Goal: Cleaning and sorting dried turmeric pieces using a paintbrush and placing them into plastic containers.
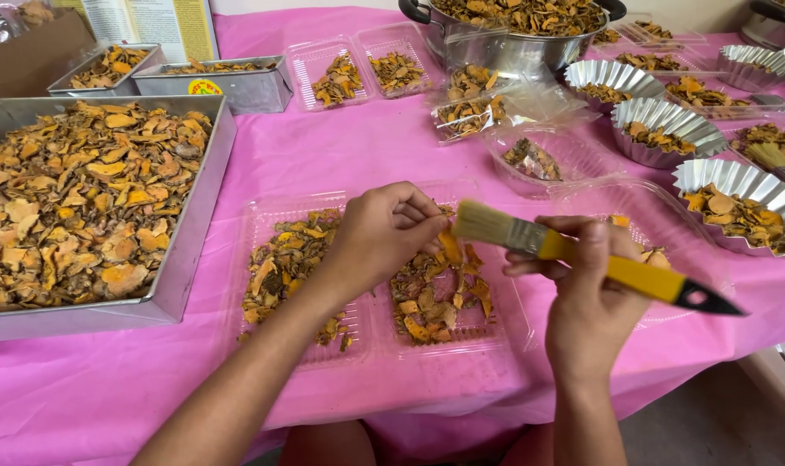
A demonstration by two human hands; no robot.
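My left hand (384, 235) pinches an orange dried slice (450, 248) above a clear two-part plastic tray (371, 341) that lies on the pink tablecloth. The tray's two halves hold several orange and brown dried slices. My right hand (582, 293) grips a paintbrush (582, 255) by its yellow handle. The brush has pale bristles, a metal ferrule and a black tip. Its bristles point left and touch the slice held by my left hand.
A large metal tray (189, 250) heaped with dried slices stands at the left. Two smaller metal trays (237, 86) sit behind it. A big steel pot (504, 47), clear plastic boxes (565, 160) and fluted foil cups (746, 185) of slices fill the back and right.
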